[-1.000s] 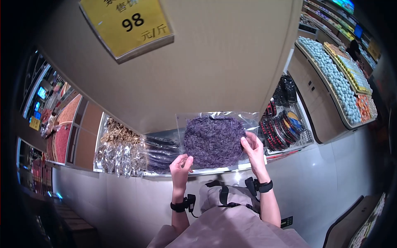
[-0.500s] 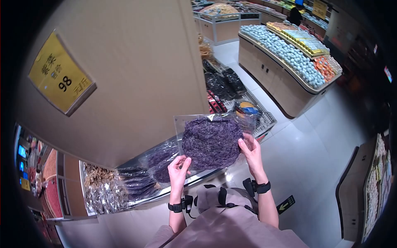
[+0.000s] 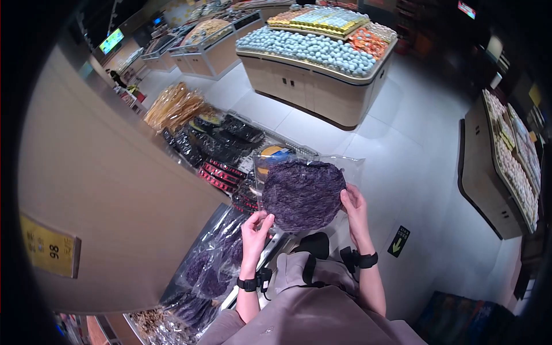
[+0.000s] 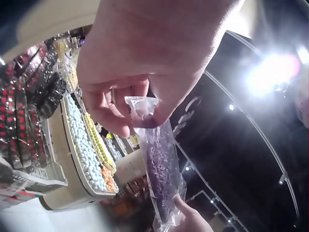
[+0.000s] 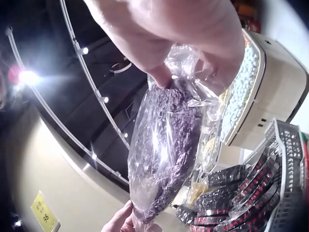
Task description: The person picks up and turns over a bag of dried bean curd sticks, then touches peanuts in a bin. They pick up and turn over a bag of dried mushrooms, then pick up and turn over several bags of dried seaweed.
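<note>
Both hands hold up a clear plastic bag with a flat, round cake of dried purple seaweed [image 3: 302, 195] inside. At the bag's lower left corner, the left hand [image 3: 254, 233] pinches the plastic between thumb and fingers. The right hand [image 3: 354, 213] grips the right edge, its thumb on the front. Seen edge-on in the left wrist view, the bag [image 4: 159, 164] hangs from the thumb and finger. In the right wrist view crinkled plastic shows under the right hand [image 5: 193, 29], with the seaweed [image 5: 174, 130] below it.
More bagged seaweed [image 3: 215, 267] lies in the display at lower left, beside a tan panel bearing a yellow price sign [image 3: 50, 246]. Black and red packets [image 3: 221, 175] fill a grey crate beyond. A stand of pale blue eggs [image 3: 310, 50] stands ahead, another stand [image 3: 497, 167] at right.
The view has turned to the right, so the panel and price sign have shifted left and the egg stand has come to the front. Both hands keep their hold on the bag throughout.
</note>
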The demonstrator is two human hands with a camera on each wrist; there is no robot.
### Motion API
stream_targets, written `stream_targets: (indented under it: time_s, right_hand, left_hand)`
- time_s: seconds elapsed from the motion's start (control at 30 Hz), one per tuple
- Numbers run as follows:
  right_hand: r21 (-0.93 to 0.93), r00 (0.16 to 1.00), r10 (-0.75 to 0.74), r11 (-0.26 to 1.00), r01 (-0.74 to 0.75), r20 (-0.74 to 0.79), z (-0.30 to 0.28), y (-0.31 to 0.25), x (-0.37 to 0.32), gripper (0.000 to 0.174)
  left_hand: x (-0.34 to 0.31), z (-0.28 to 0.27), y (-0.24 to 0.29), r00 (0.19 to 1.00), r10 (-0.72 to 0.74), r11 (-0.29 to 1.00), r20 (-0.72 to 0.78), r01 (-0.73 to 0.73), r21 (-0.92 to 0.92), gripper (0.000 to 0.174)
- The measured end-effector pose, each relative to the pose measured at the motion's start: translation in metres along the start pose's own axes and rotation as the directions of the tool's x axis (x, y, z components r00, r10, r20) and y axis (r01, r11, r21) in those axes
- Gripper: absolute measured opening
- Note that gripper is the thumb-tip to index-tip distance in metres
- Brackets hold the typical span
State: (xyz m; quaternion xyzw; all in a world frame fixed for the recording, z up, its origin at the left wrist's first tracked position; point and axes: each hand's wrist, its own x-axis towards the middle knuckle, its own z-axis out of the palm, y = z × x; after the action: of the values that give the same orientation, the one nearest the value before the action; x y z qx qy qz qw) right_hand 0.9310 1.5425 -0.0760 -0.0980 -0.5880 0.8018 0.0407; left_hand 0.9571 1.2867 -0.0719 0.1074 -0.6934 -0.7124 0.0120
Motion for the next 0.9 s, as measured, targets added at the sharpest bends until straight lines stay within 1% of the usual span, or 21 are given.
stream_targets:
  time_s: [0.03,0.07,0.13,0.2,0.27,0.33,0.4,0.47,0.5,0.53,0.57,0.6,0.67,0.7,0.77,0.83,0.9]
  right_hand:
    - [0.016,0.999,0.005,1.000,-0.004,-0.054,-0.005,-0.005,0.003,0.043]
    - [0.023,0.997,0.003,1.000,-0.001,-0.075,-0.011,-0.004,0.007,0.043]
    - [0.085,0.995,-0.028,0.996,0.037,-0.098,-0.026,0.000,0.019,0.040]
    - [0.104,0.993,-0.042,0.993,0.054,-0.114,-0.044,0.010,0.034,0.038]
    - [0.121,0.990,-0.053,0.990,0.069,-0.129,-0.063,0.015,0.048,0.036]
    - [0.061,0.982,0.001,0.998,0.011,-0.187,-0.078,0.004,0.067,0.034]
    - [0.063,0.979,-0.030,0.997,0.044,-0.204,-0.090,-0.015,0.095,0.033]
    - [0.014,0.969,-0.011,1.000,0.015,-0.246,-0.102,-0.039,0.123,0.034]
    - [0.030,0.970,-0.036,0.999,0.045,-0.242,-0.107,-0.050,0.136,0.037]
    - [0.011,0.972,-0.035,0.999,0.039,-0.231,-0.113,-0.060,0.149,0.037]
    - [-0.013,0.968,-0.029,1.000,0.026,-0.249,-0.119,-0.069,0.162,0.039]
    - [-0.035,0.962,-0.029,0.999,0.020,-0.273,-0.127,-0.079,0.176,0.041]
    - [-0.050,0.954,-0.054,0.998,0.041,-0.296,-0.138,-0.090,0.198,0.042]
    - [-0.046,0.946,-0.064,0.998,0.052,-0.318,-0.145,-0.096,0.210,0.042]
    - [-0.055,0.939,-0.094,0.995,0.080,-0.331,-0.160,-0.102,0.233,0.043]
    - [-0.054,0.934,-0.107,0.994,0.094,-0.340,-0.168,-0.109,0.254,0.043]
    - [-0.064,0.943,-0.088,0.995,0.071,-0.320,-0.168,-0.109,0.266,0.045]
  left_hand:
    - [0.006,0.009,0.001,0.999,-0.010,0.999,0.037,0.009,0.031,0.021]
    - [0.013,0.017,0.003,0.997,-0.019,0.998,0.073,0.015,0.060,0.021]
    - [0.030,0.035,-0.003,0.994,-0.011,0.998,0.108,0.004,0.069,0.023]
    - [0.046,0.053,-0.006,0.986,-0.059,0.997,0.154,0.052,0.049,0.026]
    - [0.066,0.073,-0.013,0.981,-0.085,0.994,0.174,0.072,0.082,0.027]
    - [0.092,0.095,-0.023,0.967,-0.120,0.991,0.226,0.105,0.078,0.029]
    - [0.120,0.121,-0.021,0.953,-0.105,0.990,0.284,0.073,0.123,0.026]
    - [0.148,0.151,-0.017,0.951,-0.072,0.988,0.302,0.027,0.151,0.024]
    - [0.162,0.169,-0.011,0.946,-0.032,0.992,0.323,-0.010,0.128,0.025]
    - [0.176,0.185,-0.006,0.940,0.007,0.994,0.341,-0.045,0.103,0.025]
    - [0.190,0.200,-0.004,0.931,-0.072,0.997,0.357,0.057,0.054,0.026]
    - [0.201,0.216,0.000,0.931,-0.069,0.998,0.357,0.060,0.036,0.026]
    - [0.224,0.248,0.013,0.920,-0.022,1.000,0.391,0.015,0.022,0.029]
    - [0.235,0.263,0.017,0.910,-0.041,0.999,0.412,0.037,0.018,0.032]
    - [0.254,0.289,0.023,0.900,-0.032,0.999,0.434,0.037,-0.003,0.033]
    - [0.271,0.307,0.028,0.884,-0.030,0.999,0.467,0.036,-0.004,0.038]
    - [0.284,0.314,0.027,0.885,-0.029,1.000,0.465,0.031,0.004,0.039]
